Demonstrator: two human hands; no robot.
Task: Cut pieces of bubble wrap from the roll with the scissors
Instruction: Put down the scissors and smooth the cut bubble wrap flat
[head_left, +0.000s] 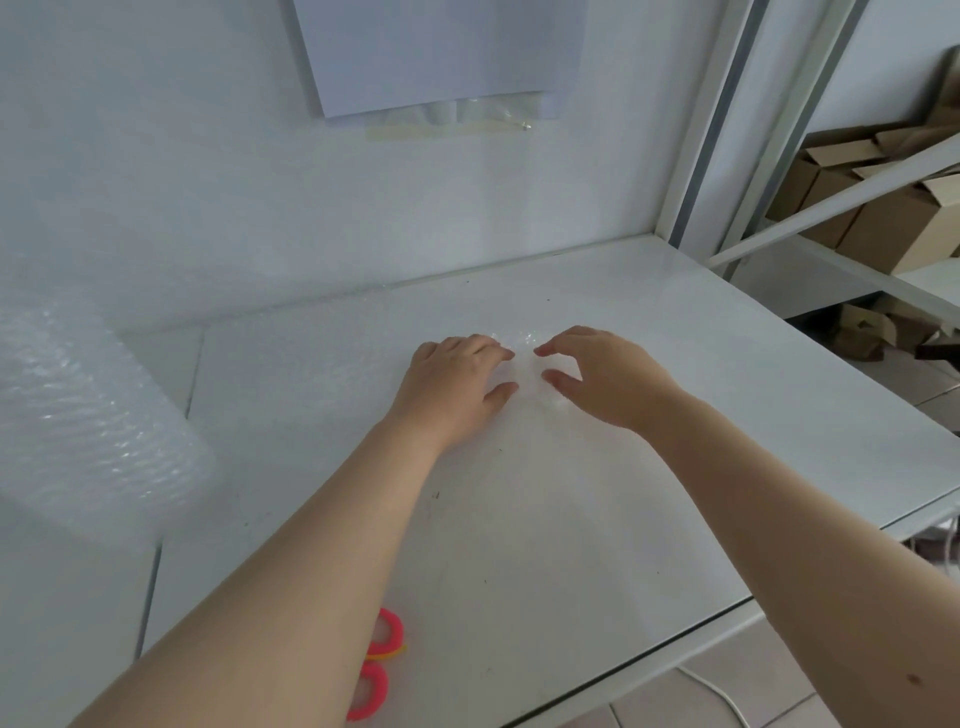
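On the white table (675, 291), scissors (396, 633); rightward, shelves (831, 208).

A roll of bubble wrap (78, 415), clear plastic pimpled with air cells, catches soft glints of light beside a smooth, glossy white tabletop (675, 441) flecked with small dark specks. A loose piece (522, 345) of the same transparent film shines faintly on it. The scissors (376, 670) show bright pink plastic handle loops with orange trim. Matt brown cardboard boxes (893, 228) sit in white painted metal shelving (727, 130); a smooth sheet of paper (441, 52) hangs on the matt wall (156, 156).
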